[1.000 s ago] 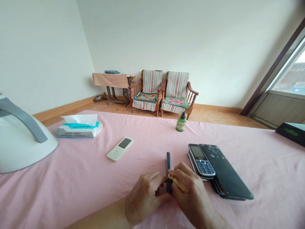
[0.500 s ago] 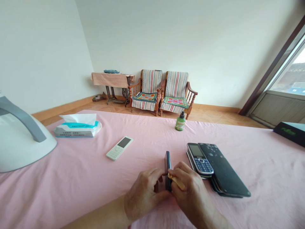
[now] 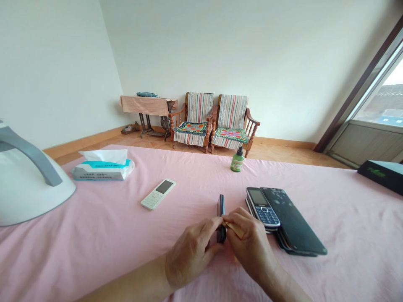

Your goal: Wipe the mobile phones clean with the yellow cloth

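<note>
A dark phone [image 3: 222,204] stands on its long edge over the pink cloth, its narrow side facing up. My left hand [image 3: 192,251] is closed on it from the left, thumb and fingers at its near half. My right hand [image 3: 250,239] pinches a crumpled yellowish cloth [image 3: 235,229] and presses it to the phone's edge. Just right of this hand lies a stack topped by a dark blue keypad phone [image 3: 263,208], beside a stack topped by a larger black phone [image 3: 296,220]. A white keypad phone [image 3: 158,194] lies apart on the left.
A green spray bottle [image 3: 237,161] stands near the far edge of the pink-covered table [image 3: 103,235]. At left are a tissue pack [image 3: 100,171] and a white kettle [image 3: 28,188] with a grey handle. A black box [image 3: 379,176] sits at the right edge. Beyond stand two wooden armchairs.
Both hands and the dark phone have shifted slightly up in the view. The right hand's fingers have moved a little along the phone's edge with the cloth, which shows less now.
</note>
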The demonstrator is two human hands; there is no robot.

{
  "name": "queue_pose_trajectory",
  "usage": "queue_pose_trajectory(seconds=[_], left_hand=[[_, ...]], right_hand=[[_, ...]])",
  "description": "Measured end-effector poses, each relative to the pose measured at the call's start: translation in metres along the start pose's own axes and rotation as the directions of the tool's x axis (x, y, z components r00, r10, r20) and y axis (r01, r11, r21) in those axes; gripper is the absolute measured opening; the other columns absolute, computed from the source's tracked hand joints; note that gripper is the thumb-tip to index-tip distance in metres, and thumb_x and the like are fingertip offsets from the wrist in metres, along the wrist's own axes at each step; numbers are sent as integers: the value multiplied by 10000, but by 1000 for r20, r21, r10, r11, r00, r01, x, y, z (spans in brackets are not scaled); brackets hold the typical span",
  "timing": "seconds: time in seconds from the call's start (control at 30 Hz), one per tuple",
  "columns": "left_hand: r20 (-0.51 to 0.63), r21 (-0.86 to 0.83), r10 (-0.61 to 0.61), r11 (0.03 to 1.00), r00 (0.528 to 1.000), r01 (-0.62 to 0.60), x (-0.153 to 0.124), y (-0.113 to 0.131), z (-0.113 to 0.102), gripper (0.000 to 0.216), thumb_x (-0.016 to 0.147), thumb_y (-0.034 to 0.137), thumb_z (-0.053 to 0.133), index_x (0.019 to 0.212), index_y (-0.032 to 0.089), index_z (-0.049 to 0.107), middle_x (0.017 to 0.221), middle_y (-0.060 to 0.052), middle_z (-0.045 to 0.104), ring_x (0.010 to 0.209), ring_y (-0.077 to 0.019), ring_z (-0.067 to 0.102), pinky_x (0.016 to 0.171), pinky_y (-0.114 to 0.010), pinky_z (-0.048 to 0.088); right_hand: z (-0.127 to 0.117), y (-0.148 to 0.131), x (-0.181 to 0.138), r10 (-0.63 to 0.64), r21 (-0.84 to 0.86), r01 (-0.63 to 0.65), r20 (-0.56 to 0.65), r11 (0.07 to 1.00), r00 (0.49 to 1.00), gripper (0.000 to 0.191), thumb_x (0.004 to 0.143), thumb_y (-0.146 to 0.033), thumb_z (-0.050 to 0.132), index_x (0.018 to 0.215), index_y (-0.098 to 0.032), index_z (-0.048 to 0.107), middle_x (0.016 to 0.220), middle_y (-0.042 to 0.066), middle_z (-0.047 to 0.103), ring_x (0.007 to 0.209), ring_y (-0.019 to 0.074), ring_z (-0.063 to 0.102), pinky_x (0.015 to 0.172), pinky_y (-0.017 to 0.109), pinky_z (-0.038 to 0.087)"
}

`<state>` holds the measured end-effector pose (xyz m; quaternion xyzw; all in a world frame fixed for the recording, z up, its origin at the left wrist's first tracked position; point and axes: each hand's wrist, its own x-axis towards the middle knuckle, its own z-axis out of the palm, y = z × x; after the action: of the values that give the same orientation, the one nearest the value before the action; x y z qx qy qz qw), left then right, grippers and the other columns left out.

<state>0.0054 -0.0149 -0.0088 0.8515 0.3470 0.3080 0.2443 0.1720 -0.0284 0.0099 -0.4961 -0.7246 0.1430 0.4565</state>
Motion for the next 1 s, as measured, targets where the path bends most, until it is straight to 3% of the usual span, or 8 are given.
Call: queue_pose_trajectory(seconds=[0.13, 0.33, 0.47, 0.73, 1.0], left_hand=[[31, 68, 72, 995, 997, -74, -2, 0, 0, 484, 855, 97, 587, 1267, 274, 405, 1086, -28, 625, 992, -201, 610, 857, -320, 501], [47, 208, 124, 969, 991, -131, -3, 1, 3, 286, 892, 109, 516, 1157, 205, 468, 959, -45, 638, 854, -211, 648, 743, -327, 543], [76, 238, 191, 950, 979, -204, -1, 3, 1, 223, 951, 146, 414, 1154, 192, 496, 946, -54, 630, 840, -184, 646, 747, -296, 548], [45, 276, 239, 930, 970, -242, 1, 4, -2, 315, 964, 176, 407, 1270, 230, 459, 1023, -64, 614, 934, -184, 631, 813, -307, 551], [37, 218, 225, 949, 974, -228, 0, 1, 4, 339, 956, 164, 421, 1286, 230, 455, 1118, -81, 549, 1028, -197, 580, 887, -322, 523]], right_hand=[[1, 0, 0, 18, -27, -18, -8, 999, 1000, 234, 742, -34, 455, 644, -171, 618, 671, 24, 561, 605, 140, 560, 566, 235, 427], [1, 0, 1, 93, 20, -93, -8, 995, 996, 223, 735, -48, 473, 593, -183, 581, 699, 32, 595, 640, 143, 577, 606, 235, 443], [0, 2, 1, 146, 41, -146, -4, 988, 989, 219, 728, -39, 489, 614, -187, 605, 705, 24, 610, 650, 141, 590, 621, 230, 452], [-2, 4, -2, -13, 4, 13, 52, 1000, 999, 256, 824, -53, 443, 672, -177, 607, 790, 62, 600, 703, 150, 593, 652, 237, 475], [-4, 10, 3, -46, -134, 61, 115, 989, 992, 259, 840, -25, 423, 703, -172, 587, 808, 68, 569, 742, 167, 568, 684, 259, 467]])
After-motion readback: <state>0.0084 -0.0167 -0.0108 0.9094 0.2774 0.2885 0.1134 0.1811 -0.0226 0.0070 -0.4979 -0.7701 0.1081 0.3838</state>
